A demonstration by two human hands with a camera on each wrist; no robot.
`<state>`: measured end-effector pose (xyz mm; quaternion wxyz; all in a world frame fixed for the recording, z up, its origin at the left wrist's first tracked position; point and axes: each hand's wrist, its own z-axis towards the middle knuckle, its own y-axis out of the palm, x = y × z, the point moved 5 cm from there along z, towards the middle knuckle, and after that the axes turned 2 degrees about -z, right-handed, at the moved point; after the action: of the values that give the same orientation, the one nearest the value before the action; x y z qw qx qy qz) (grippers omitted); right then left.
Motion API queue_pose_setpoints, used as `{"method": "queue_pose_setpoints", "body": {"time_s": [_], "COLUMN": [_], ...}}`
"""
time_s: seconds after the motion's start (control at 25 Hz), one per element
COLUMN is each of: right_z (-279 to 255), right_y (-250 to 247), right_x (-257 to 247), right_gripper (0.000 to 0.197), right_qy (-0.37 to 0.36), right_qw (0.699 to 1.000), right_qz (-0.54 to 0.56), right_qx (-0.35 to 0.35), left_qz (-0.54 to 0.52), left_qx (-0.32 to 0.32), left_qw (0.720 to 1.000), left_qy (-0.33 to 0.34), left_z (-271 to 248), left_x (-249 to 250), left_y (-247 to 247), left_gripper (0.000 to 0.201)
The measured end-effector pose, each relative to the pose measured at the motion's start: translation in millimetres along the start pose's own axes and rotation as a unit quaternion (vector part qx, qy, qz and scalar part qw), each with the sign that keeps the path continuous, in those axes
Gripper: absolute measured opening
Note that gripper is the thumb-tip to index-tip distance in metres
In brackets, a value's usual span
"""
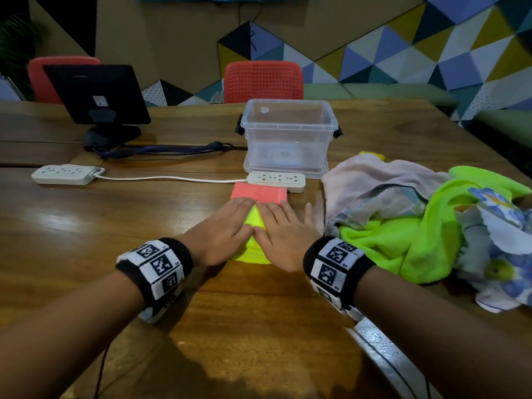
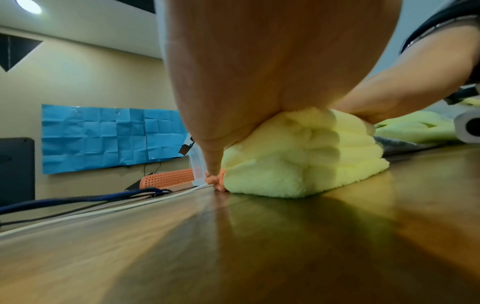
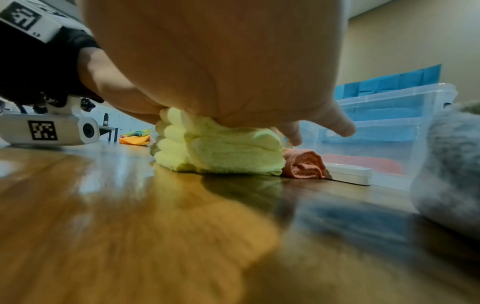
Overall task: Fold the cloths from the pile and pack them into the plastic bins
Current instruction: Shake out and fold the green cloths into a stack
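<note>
A folded yellow cloth (image 1: pixel 254 223) lies on the wooden table (image 1: pixel 86 220) in front of me, several layers thick in the left wrist view (image 2: pixel 298 160) and the right wrist view (image 3: pixel 221 154). My left hand (image 1: pixel 221 223) and right hand (image 1: pixel 279 228) lie flat side by side on top of it, fingers straight, pressing it down. A folded pink cloth (image 1: pixel 260 192) sits just beyond it, touching its far edge. The clear plastic bin (image 1: pixel 288 133) stands behind that. The pile of unfolded cloths (image 1: pixel 431 223) lies to the right.
A white power strip (image 1: pixel 277 180) lies between the pink cloth and the bin, corded to a second strip (image 1: pixel 64 174) at left. A black monitor (image 1: pixel 98 93) and a dark strap (image 1: pixel 161 149) sit back left. Two red chairs (image 1: pixel 263 80) stand behind the table.
</note>
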<state>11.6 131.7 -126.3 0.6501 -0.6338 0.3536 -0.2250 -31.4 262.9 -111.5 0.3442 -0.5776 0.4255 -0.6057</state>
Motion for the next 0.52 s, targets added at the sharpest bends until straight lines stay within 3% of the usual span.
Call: {"method": "queue_pose_setpoints", "body": {"time_s": [0.52], "right_z": [3], "right_y": [10], "right_x": [-1], "right_gripper": [0.063], "right_qy": [0.027], "right_qw": [0.999], "right_qz": [0.013], "right_qx": [-0.036], "left_qz": [0.012], "left_qx": [-0.056], "left_qw": [0.998], "left_qy": [-0.029], "left_z": [6], "left_x": [-12], "left_y": [10], "left_gripper": [0.078]}}
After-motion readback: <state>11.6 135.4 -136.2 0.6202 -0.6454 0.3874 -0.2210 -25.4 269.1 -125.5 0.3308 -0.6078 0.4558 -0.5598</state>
